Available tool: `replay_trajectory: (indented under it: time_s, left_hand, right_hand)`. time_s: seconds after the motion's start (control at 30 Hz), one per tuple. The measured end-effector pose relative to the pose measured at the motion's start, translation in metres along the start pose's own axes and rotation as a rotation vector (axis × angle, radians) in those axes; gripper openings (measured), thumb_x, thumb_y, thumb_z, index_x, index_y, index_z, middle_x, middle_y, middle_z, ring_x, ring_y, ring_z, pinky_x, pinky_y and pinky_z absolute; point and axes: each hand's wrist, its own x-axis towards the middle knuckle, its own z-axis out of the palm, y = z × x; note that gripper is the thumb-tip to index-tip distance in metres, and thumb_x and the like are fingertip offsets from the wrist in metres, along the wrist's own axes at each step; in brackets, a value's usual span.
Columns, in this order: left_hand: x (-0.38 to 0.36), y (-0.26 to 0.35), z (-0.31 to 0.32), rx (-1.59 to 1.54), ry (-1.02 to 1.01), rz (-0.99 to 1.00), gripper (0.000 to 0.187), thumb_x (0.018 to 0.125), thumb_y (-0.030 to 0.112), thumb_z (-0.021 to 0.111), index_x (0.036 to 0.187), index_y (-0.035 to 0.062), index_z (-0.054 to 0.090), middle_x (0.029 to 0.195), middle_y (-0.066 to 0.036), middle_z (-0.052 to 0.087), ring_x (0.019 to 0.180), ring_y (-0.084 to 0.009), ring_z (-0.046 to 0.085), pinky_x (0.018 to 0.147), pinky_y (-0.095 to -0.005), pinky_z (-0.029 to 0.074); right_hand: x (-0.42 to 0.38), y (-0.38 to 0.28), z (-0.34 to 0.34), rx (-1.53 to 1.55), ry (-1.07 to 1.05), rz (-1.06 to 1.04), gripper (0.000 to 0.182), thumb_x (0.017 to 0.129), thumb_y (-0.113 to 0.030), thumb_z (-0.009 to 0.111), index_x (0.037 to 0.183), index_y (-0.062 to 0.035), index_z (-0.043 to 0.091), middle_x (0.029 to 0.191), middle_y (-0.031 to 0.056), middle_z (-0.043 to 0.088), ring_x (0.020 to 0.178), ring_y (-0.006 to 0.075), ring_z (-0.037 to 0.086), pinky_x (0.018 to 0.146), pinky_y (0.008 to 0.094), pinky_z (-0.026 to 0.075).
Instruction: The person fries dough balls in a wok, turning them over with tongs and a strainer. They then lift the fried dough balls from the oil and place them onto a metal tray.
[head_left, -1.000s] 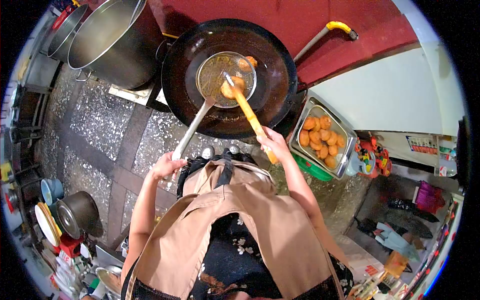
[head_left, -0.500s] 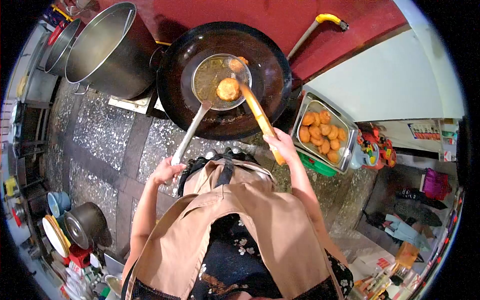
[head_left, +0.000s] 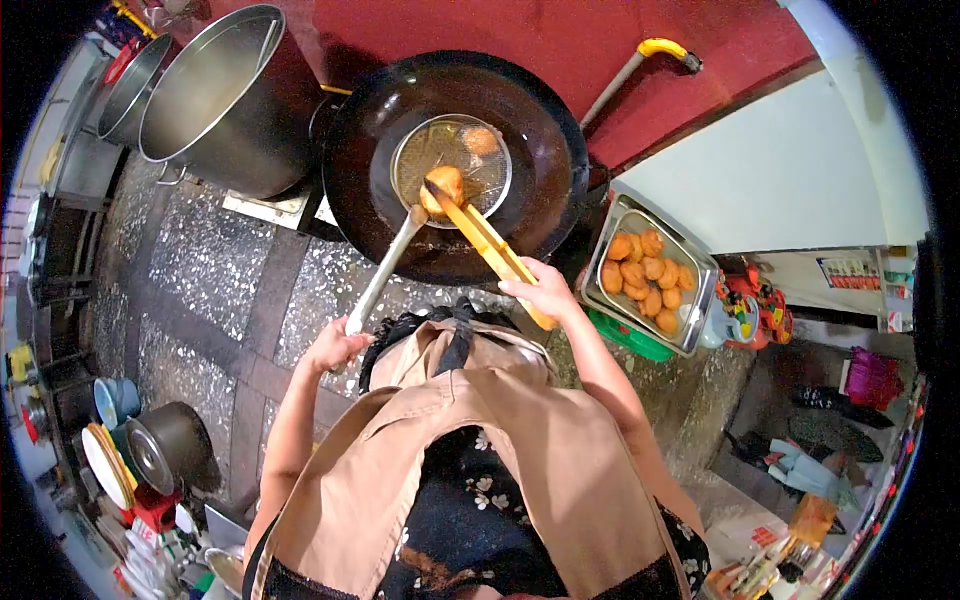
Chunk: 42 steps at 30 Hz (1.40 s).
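A dark wok (head_left: pixel 545 190) with oil stands in front of me. Over its middle lies a round mesh strainer (head_left: pixel 410 150), its long metal handle gripped in my left hand (head_left: pixel 338 345). My right hand (head_left: pixel 540 293) is closed around bamboo tongs (head_left: pixel 490 250), whose darkened tips overlap a golden fried ball (head_left: pixel 441 188) near the strainer's lower rim. Another fried piece (head_left: pixel 480 141) shows at the strainer's upper right. To the right of the wok, several browned fried balls (head_left: pixel 652 268) fill part of a rectangular metal tray (head_left: pixel 692 335).
Left of the wok stands a tall steel pot (head_left: pixel 225 120), with another pot (head_left: pixel 130 90) behind it. A yellow-handled tool (head_left: pixel 640 70) leans against the red wall. A green container (head_left: pixel 630 335) sits under the tray. A lidded dark pot (head_left: pixel 175 445) is at lower left.
The tongs have swung left and now their tips are over the nearer fried ball, which has shifted slightly left and down in the strainer. My left hand has kept its grip.
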Motion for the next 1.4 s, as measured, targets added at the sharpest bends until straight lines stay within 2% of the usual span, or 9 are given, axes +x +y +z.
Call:
replay_trajectory:
  time_s: [0.07,0.23,0.43,0.63,0.9,1.03,1.13,1.2,1.4]
  left_hand:
    - [0.000,-0.003,0.000,0.002,0.000,0.010,0.021,0.079,0.015,0.066,0.091,0.0035,0.054,0.056,0.002,0.049,0.042,-0.0082,0.045,0.038,-0.0235,0.037]
    - [0.000,-0.001,0.005,-0.016,0.012,0.052,0.017,0.080,0.015,0.065,0.088,0.0035,0.054,0.054,0.002,0.049,0.042,-0.0081,0.045,0.038,-0.0242,0.037]
    - [0.003,-0.008,0.024,-0.179,0.045,0.084,0.016,0.080,0.014,0.065,0.080,0.0048,0.051,0.053,0.002,0.049,0.040,-0.0072,0.044,0.037,-0.0228,0.036]
    - [0.007,0.003,0.021,-0.067,0.290,0.122,0.016,0.080,0.012,0.062,0.086,0.0019,0.051,0.054,0.000,0.049,0.040,-0.0087,0.045,0.035,-0.0247,0.036]
    - [0.005,0.011,0.010,0.118,0.300,0.059,0.021,0.080,0.019,0.062,0.085,0.0010,0.052,0.053,-0.002,0.050,0.040,-0.0113,0.048,0.038,-0.0285,0.038]
    - [0.001,0.017,0.013,0.183,0.331,0.068,0.024,0.079,0.020,0.063,0.086,0.0000,0.053,0.053,-0.003,0.051,0.041,-0.0119,0.048,0.038,-0.0286,0.039]
    - [-0.005,0.026,0.009,0.136,0.227,0.009,0.024,0.079,0.021,0.063,0.085,0.0004,0.052,0.054,-0.003,0.052,0.042,-0.0117,0.048,0.039,-0.0292,0.039]
    - [-0.014,0.041,0.012,0.153,0.204,-0.017,0.024,0.079,0.021,0.064,0.082,0.0006,0.052,0.054,-0.003,0.051,0.042,-0.0115,0.049,0.039,-0.0288,0.038]
    - [-0.011,0.044,0.016,0.083,0.055,-0.033,0.021,0.081,0.018,0.063,0.076,-0.0006,0.053,0.056,-0.001,0.050,0.045,-0.0106,0.047,0.041,-0.0267,0.038]
  right_hand:
    - [0.002,0.004,0.004,0.106,-0.023,-0.010,0.048,0.075,-0.031,0.069,0.111,-0.0017,0.056,0.093,0.0042,0.062,0.080,0.0094,0.057,0.072,0.0238,0.046]
    - [0.002,-0.023,0.008,0.397,-0.125,0.358,0.046,0.079,-0.031,0.064,0.114,-0.0033,0.053,0.082,0.0025,0.057,0.060,0.0097,0.053,0.050,0.0216,0.044]
    - [-0.023,-0.022,-0.008,0.491,-0.111,0.328,0.046,0.079,-0.028,0.064,0.117,-0.0052,0.052,0.084,0.0046,0.057,0.059,0.0106,0.054,0.048,0.0222,0.045]
    - [-0.034,-0.029,-0.043,0.189,-0.032,0.263,0.044,0.072,-0.027,0.072,0.108,-0.0037,0.061,0.089,0.0014,0.063,0.069,0.0075,0.055,0.060,0.0223,0.044]
    - [-0.013,-0.015,-0.056,-0.166,0.039,0.108,0.046,0.070,-0.030,0.073,0.106,-0.0035,0.060,0.089,0.0026,0.064,0.076,0.0105,0.057,0.069,0.0249,0.045]
    - [-0.009,-0.029,-0.053,-0.404,0.137,0.130,0.050,0.061,-0.041,0.074,0.097,-0.0075,0.063,0.092,0.0124,0.065,0.085,0.0252,0.063,0.076,0.0339,0.047]
    - [-0.001,-0.039,-0.044,-0.352,0.123,0.135,0.054,0.063,-0.039,0.073,0.104,-0.0070,0.059,0.093,0.0142,0.064,0.086,0.0274,0.062,0.077,0.0359,0.047]
    - [0.002,-0.055,-0.030,-0.773,0.260,0.107,0.061,0.066,-0.037,0.071,0.113,-0.0045,0.050,0.096,0.0162,0.061,0.088,0.0305,0.061,0.077,0.0390,0.048]
    - [0.024,-0.056,-0.001,-1.077,0.327,0.022,0.062,0.070,-0.032,0.068,0.115,0.0012,0.040,0.096,0.0181,0.056,0.083,0.0334,0.060,0.071,0.0405,0.050]
